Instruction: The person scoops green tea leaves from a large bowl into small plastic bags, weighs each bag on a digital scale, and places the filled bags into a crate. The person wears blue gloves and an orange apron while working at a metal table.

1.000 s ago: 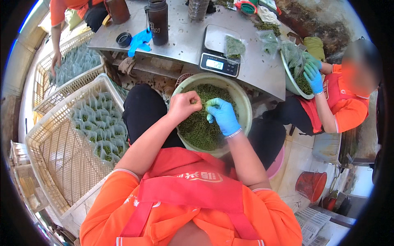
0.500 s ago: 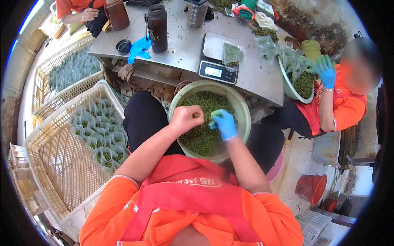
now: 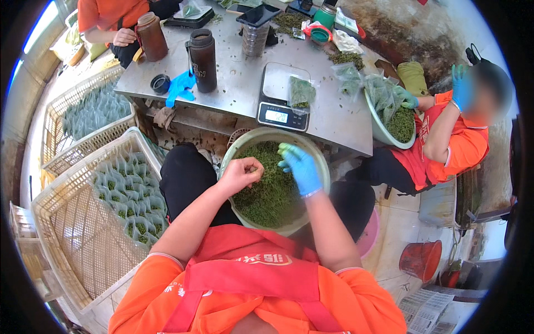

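Note:
A round pale-green basin (image 3: 278, 134) stands between my knees, holding a heap of small green berries (image 3: 266, 203) that resemble peppercorns. My bare left hand (image 3: 242, 174) is above the left side of the heap, its fingers curled into a pinch; whatever lies inside them is hidden. Over the right side, my right hand (image 3: 301, 170) wears a blue glove with green-stained fingertips. Its fingers are stretched upward, and I see nothing held in them. Just beyond the basin, a digital scale (image 3: 269, 99) on the metal table bears a clear bag of green berries (image 3: 301, 93).
At left, a crate (image 3: 83, 192) holds several upright filled bags (image 3: 129, 195); another crate (image 3: 133, 119) stands behind. The metal table (image 3: 233, 94) carries a dark bottle (image 3: 203, 61) and blue glove (image 3: 181, 88). A co-worker at right has another basin (image 3: 378, 125).
My right hand has risen off the berries, its fingers straightening. My left hand stays curled over the basin. The co-worker at right has raised one gloved hand, the other now at the bags. The view has shifted slightly.

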Demonstrator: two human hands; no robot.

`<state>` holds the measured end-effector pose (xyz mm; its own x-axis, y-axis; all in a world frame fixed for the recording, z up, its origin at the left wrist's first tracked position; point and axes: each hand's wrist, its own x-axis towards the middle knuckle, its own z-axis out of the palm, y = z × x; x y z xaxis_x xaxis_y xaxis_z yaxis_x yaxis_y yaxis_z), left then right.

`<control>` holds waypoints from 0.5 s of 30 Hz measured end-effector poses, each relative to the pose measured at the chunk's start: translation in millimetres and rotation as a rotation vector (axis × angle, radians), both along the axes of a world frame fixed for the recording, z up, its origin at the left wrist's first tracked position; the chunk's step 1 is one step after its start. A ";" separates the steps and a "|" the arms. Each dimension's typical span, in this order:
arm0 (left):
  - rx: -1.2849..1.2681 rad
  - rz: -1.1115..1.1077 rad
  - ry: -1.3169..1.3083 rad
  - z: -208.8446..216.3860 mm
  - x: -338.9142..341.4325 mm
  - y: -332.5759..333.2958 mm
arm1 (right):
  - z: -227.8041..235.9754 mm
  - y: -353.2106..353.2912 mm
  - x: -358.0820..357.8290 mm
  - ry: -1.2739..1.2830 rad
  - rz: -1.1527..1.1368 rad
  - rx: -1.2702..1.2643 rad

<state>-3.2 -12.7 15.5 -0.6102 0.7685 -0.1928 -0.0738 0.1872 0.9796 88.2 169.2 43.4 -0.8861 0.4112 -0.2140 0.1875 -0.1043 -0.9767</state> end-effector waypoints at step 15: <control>-0.173 0.020 0.578 4.7 -2.0 -8.4 | -29.7 -6.8 56.4 -0.285 0.279 -0.334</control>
